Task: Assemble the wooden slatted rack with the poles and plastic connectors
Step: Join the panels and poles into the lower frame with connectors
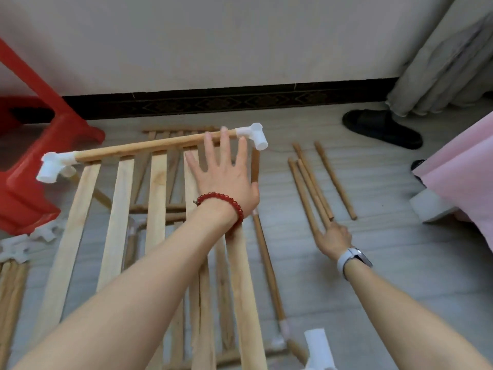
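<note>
Left fingers (223,145) spread flat against panel (117,198) near its top rail (149,148); right fingers (329,231) closing on pole (309,198), grip unclear. Unheld, tilted panel could slip sideways, loosening connector (253,134). Grey tiled floor (346,303); red stool (29,166), curtain (440,65), slipper (381,128) by wall (213,36).

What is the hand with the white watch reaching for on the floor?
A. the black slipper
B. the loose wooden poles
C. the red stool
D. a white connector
B: the right hand closes its fingers round the near ends of the loose wooden poles lying on the floor beside the slatted rack.
</note>
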A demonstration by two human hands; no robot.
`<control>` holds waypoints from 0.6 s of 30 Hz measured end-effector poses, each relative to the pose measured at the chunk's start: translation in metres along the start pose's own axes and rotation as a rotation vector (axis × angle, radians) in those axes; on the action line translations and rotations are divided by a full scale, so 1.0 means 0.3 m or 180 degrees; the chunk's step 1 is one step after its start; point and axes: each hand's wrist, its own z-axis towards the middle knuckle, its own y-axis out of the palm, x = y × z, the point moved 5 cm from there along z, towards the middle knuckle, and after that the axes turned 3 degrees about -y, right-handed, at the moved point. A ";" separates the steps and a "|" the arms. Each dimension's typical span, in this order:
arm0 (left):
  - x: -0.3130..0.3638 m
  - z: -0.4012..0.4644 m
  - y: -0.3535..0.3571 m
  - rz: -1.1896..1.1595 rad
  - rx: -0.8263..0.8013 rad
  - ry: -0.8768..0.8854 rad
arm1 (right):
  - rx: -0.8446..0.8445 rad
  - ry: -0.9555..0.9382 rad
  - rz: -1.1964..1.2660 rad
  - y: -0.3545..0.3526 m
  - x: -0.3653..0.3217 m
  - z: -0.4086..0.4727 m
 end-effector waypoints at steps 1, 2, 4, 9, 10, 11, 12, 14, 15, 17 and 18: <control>-0.002 0.004 0.020 -0.0004 0.0049 -0.0038 | -0.0016 0.0081 -0.0041 0.034 0.005 0.036; -0.006 0.004 0.029 0.0011 0.0114 -0.0059 | -0.0011 0.0149 -0.0136 0.061 0.010 0.062; -0.006 0.004 0.031 0.0051 0.0211 -0.0070 | 0.0116 0.0197 -0.0477 0.096 0.018 0.096; 0.005 0.008 0.028 0.0002 0.0165 -0.0085 | 0.0100 0.0181 -0.0459 0.162 0.024 0.102; 0.004 0.007 0.032 -0.0019 0.0160 -0.0083 | -0.0006 0.0185 -0.0240 0.175 0.024 0.096; 0.003 0.005 0.034 -0.0035 0.0163 -0.0087 | -0.0132 0.0181 0.0008 0.180 0.020 0.086; 0.002 0.002 0.035 -0.0045 0.0151 -0.0088 | -0.0237 0.0156 0.0223 0.178 0.012 0.071; 0.001 -0.001 0.030 -0.0097 0.0117 -0.0091 | -0.0294 0.0078 0.0541 0.139 -0.011 0.028; 0.001 -0.001 0.031 -0.0125 0.0069 -0.0091 | -0.0279 0.0032 0.0713 0.116 -0.022 0.003; -0.003 -0.007 0.019 -0.0174 -0.0091 -0.0082 | -0.0196 -0.0125 0.1057 0.041 -0.052 -0.066; -0.004 -0.011 0.013 -0.0212 -0.0209 -0.0064 | -0.0131 -0.0250 0.1204 -0.002 -0.068 -0.103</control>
